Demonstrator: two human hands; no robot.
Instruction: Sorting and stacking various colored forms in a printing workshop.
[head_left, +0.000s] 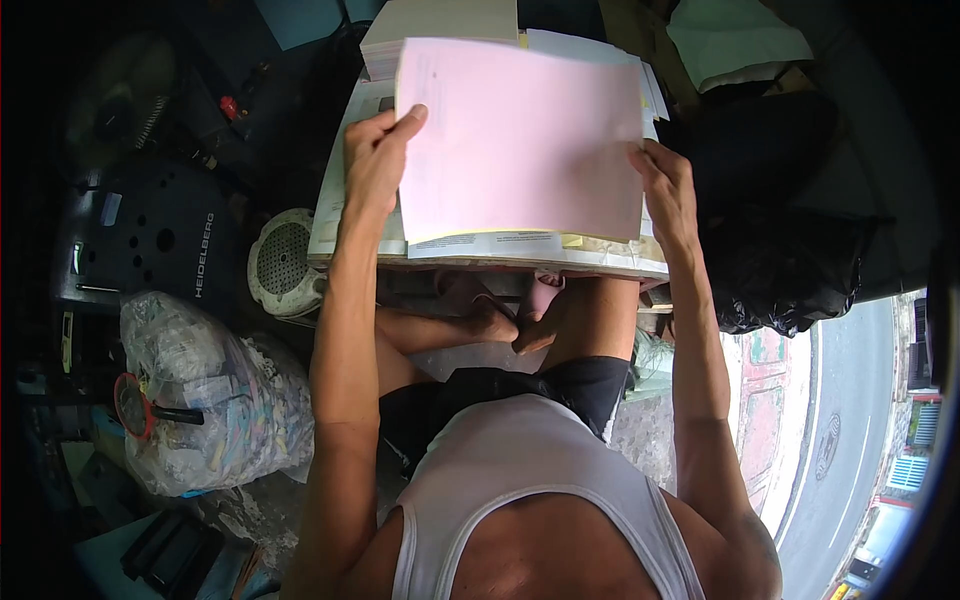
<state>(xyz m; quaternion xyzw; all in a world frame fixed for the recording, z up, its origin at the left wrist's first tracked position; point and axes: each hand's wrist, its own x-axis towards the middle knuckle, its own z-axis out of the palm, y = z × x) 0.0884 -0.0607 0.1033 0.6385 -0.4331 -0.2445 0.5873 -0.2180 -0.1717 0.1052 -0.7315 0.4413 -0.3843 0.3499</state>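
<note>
Both my hands hold up a stack of large paper sheets by its two sides, with a pink sheet (521, 142) on top and a yellow edge showing at the bottom. My left hand (382, 154) grips the left side, its thumb lying on the pink face. At the right edge, my right hand (664, 184) pinches the paper, thumb in front. The sheets are over a small worktable (352, 217). Beneath their lower edge, a white printed sheet (487, 245) and a bit of yellow paper (571, 240) stick out.
A thick paper stack (450, 22) stands at the table's far side, with loose white sheets (592, 46) beside it. To the left are a round perforated plastic object (281, 259), a Heidelberg machine (150, 232) and a clear bag of paper scraps (217, 397). A black plastic bag (787, 270) lies right.
</note>
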